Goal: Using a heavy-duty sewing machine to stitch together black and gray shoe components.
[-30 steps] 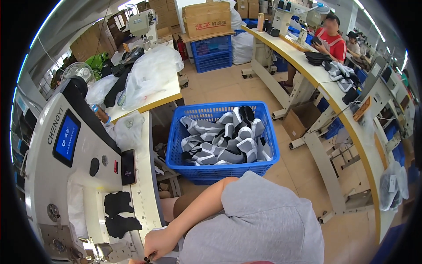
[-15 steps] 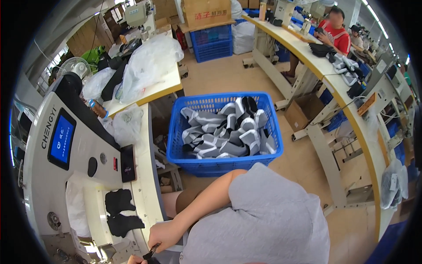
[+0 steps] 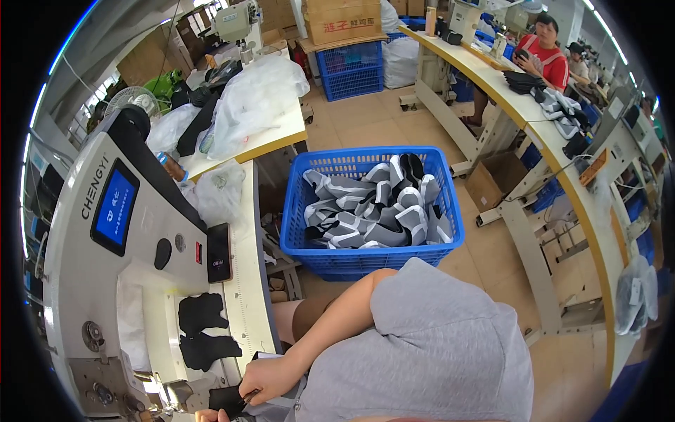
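At the lower edge, beside the sewing machine's needle area, my right hand (image 3: 273, 380) is closed in a pinch around a small dark tool (image 3: 250, 397), which looks like thread snips. Under and beside that hand lies a grey and white fabric piece (image 3: 280, 401). Just left of it is a black fabric piece (image 3: 226, 399). The fingers of my left hand (image 3: 211, 416) are bent at this black piece and seem to grip it; the frame edge cuts off the rest. Two black cut pieces (image 3: 204, 314) lie flat on the machine bed above my hands.
The white sewing machine (image 3: 151, 218) with a lit screen stands at left, a phone (image 3: 219, 253) against it. Beyond my right arm is a blue basket (image 3: 373, 261) of grey and white shaped pieces. Long workbenches (image 3: 562, 169) run along the right, where a person in red (image 3: 548, 60) sits.
The view has shifted slightly, so the surroundings sit further right. More of the black and grey fabric shows by my hands. My right hand keeps its pinch on the dark tool.
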The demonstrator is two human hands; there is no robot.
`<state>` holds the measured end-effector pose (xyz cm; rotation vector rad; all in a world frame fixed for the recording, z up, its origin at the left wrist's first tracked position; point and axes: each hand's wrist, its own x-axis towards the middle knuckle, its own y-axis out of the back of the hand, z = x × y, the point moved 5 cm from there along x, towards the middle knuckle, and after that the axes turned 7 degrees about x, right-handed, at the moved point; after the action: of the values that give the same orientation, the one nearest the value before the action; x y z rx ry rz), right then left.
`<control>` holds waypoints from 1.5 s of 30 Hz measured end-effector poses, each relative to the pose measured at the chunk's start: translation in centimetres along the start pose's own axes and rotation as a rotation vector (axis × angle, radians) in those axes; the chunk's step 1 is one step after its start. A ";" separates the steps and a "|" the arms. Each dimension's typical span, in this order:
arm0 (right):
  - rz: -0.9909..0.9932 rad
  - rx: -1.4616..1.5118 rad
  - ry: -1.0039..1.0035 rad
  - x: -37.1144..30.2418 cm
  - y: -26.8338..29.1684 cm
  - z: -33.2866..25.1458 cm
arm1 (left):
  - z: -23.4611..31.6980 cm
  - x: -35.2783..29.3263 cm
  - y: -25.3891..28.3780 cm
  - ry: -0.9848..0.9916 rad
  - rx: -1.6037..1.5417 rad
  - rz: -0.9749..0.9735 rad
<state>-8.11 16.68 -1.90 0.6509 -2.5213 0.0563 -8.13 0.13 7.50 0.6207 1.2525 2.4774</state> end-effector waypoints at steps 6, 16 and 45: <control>0.110 0.025 -0.007 0.8 -3.0 0.5 | -0.6 -0.7 -1.1 0.007 -0.143 0.193; -0.180 -0.045 0.041 2.1 -8.8 1.1 | -9.7 -7.6 -1.7 0.517 0.110 0.145; -0.295 -0.239 0.283 9.7 -13.0 1.8 | -8.9 -14.6 1.8 0.376 -0.033 0.313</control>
<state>-10.22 0.67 0.35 0.8429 -2.0985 -0.2388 -0.11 -13.45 0.76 0.3753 1.3217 2.9749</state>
